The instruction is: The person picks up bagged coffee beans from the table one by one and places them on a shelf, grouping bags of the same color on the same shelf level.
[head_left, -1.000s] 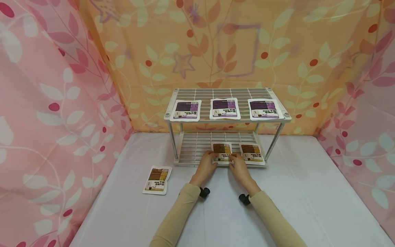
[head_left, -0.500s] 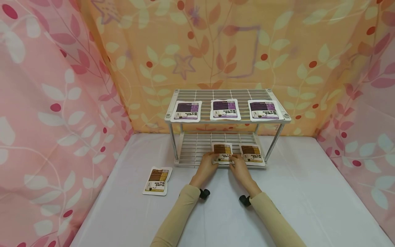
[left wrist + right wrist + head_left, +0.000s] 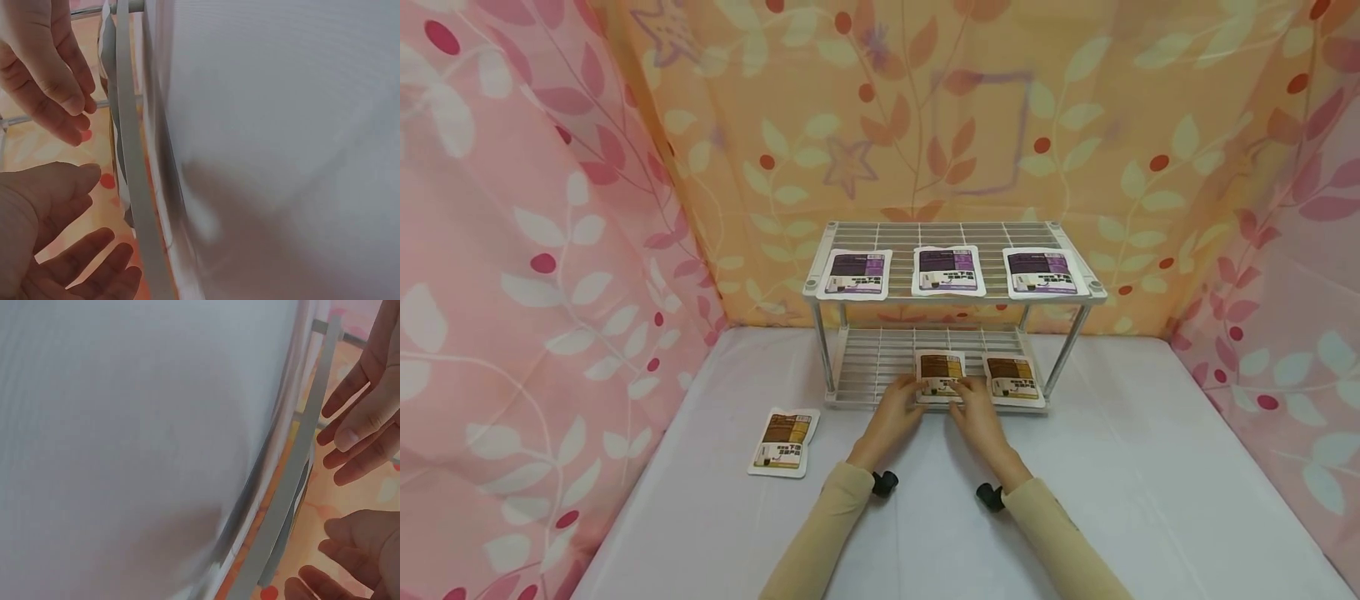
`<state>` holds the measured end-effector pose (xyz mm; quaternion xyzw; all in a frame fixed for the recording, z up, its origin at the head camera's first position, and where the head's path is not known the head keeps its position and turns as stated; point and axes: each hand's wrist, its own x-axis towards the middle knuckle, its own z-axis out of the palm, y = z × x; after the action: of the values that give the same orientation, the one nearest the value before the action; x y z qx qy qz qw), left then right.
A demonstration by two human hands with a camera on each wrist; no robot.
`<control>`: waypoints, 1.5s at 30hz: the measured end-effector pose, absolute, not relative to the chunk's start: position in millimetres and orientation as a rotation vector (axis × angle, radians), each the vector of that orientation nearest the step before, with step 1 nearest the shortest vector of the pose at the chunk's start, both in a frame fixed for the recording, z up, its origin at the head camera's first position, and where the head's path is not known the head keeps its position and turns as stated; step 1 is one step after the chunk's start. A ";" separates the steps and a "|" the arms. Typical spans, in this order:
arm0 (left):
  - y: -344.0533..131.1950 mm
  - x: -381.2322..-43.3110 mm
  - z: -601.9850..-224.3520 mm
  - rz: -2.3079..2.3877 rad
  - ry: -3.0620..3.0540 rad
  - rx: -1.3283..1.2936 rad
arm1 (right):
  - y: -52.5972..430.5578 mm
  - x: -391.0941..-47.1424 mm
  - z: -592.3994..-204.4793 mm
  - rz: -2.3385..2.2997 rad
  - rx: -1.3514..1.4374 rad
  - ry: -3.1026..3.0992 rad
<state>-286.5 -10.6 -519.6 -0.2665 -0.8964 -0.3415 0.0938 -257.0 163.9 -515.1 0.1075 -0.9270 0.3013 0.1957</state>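
Observation:
A white pouch with a brown and gold label (image 3: 940,367) lies flat on the lower wire shelf (image 3: 867,379), near its front middle. My left hand (image 3: 891,421) is at the pouch's lower left corner, and my right hand (image 3: 981,421) is by its lower right. In the left wrist view, the left hand (image 3: 56,231) has its fingers spread and holds nothing. The right wrist view shows the right hand (image 3: 359,550) with loose fingers, a gap between it and the pouch edge. To the right lies a matching brown pouch (image 3: 1011,379).
Three white pouches with purple labels, the left (image 3: 855,275), middle (image 3: 947,271) and right (image 3: 1045,272), line the upper shelf (image 3: 895,233). One more brown pouch (image 3: 782,442) lies on the white tablecloth (image 3: 700,517), left of the rack. Floral curtains (image 3: 737,125) surround the table.
Both hands have let go of the middle brown pouch and drawn slightly back from it. The pouch stays in its place on the lower shelf.

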 end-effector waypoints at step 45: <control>-117.0 -238.3 -518.8 -0.920 -2.613 -0.665 | 68.2 -227.6 -525.0 1.308 0.772 -2.518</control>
<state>-238.3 -117.0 -518.8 -0.2311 -0.9073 -0.3196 0.1459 -227.6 68.2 -525.0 0.2610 -0.8520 0.4426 0.1002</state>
